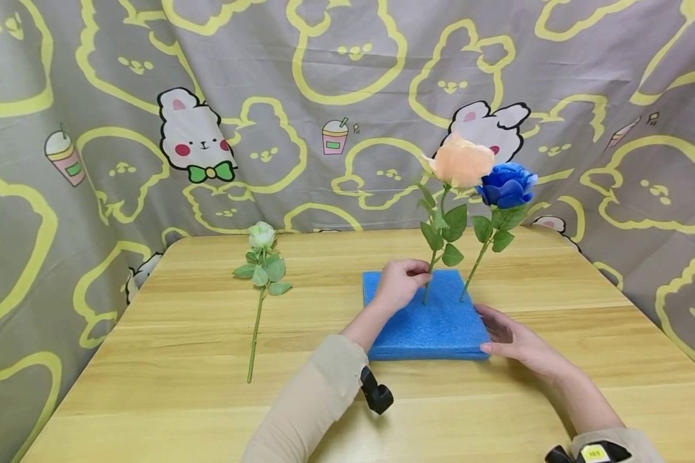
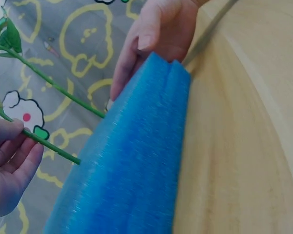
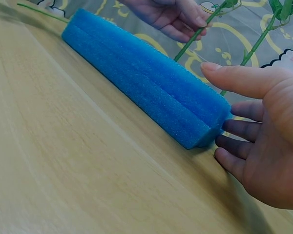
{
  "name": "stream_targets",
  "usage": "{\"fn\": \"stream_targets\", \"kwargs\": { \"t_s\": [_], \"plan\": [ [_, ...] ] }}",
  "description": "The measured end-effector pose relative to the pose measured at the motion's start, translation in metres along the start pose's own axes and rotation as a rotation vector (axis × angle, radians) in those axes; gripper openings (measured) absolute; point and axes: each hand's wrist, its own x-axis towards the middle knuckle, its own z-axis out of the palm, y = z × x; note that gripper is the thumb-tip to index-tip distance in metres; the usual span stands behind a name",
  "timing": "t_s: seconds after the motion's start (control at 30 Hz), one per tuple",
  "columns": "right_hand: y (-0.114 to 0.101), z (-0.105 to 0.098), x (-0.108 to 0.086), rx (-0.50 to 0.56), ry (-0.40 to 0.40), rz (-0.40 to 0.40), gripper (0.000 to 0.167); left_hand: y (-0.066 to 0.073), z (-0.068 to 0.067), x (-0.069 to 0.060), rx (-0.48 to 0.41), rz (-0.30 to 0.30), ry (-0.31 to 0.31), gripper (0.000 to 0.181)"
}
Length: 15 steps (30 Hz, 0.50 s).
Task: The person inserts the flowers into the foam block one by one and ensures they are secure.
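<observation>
My left hand (image 1: 401, 283) pinches the stem of a peach rose (image 1: 462, 162) between thumb and fingers, low down, just above a blue foam block (image 1: 428, 331). The stem's bottom end meets the top of the block; how deep it goes is hidden. To its right a blue rose (image 1: 507, 185) stands in the foam, leaning right. My right hand (image 1: 518, 341) is at the block's right side, its fingers loosely extended along that side and the thumb near the front corner. In the right wrist view, the fingertips (image 3: 229, 127) lie against or very close to the foam (image 3: 146, 87).
A pale green-white rose (image 1: 262, 236) lies on the wooden table (image 1: 168, 360) to the left of the block, its stem pointing toward me. Behind the table hangs a grey curtain (image 1: 376, 122) with yellow cartoon outlines.
</observation>
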Motion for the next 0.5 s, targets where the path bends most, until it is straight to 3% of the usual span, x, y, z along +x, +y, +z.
{"fn": "stream_targets", "kwargs": {
  "t_s": [0.5],
  "plan": [
    [-0.0015,0.0003,0.0002,0.013,0.000,0.015,0.071,-0.0058,0.0005,0.0003,0.027,-0.035,-0.012,0.016]
  ]
}}
